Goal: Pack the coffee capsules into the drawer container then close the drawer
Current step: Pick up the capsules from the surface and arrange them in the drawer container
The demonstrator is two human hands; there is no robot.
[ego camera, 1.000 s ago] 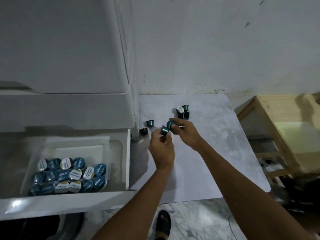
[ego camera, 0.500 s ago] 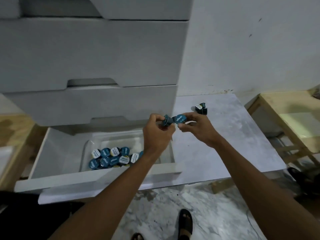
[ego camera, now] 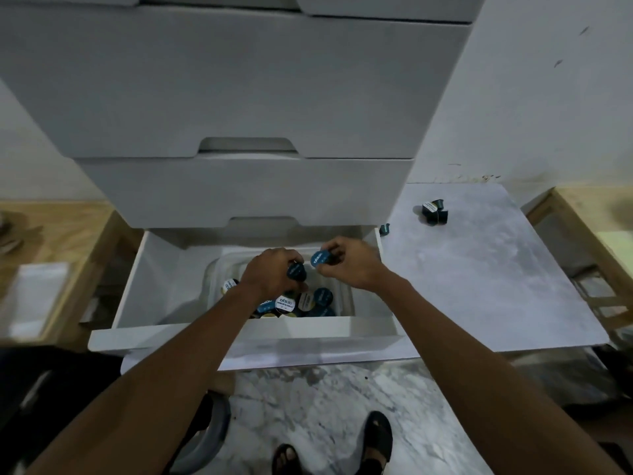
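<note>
The white bottom drawer (ego camera: 164, 265) stands pulled out, with a clear plastic container (ego camera: 213, 272) inside it. Several blue-lidded coffee capsules (ego camera: 308, 301) lie piled in the container. My left hand (ego camera: 270, 274) hovers over the container, fingers closed on a dark capsule (ego camera: 296, 271). My right hand (ego camera: 346, 264) is beside it above the container, pinching a capsule with a blue lid (ego camera: 320, 258). A few more capsules (ego camera: 434, 211) sit in a cluster on the marble slab (ego camera: 479, 279) to the right, and one capsule (ego camera: 384, 229) lies by the drawer's far right corner.
Closed white drawers (ego camera: 239, 97) stack above the open one. Wooden frames stand at the left (ego camera: 61, 241) and right (ego camera: 589, 217). The floor is marble, with my sandalled feet (ego camera: 376, 440) below the drawer front and a dark object (ego camera: 205, 437) at lower left.
Both hands carried their capsules left from the marble slab to above the container in the open drawer. The camera view swung left and down to face the drawer.
</note>
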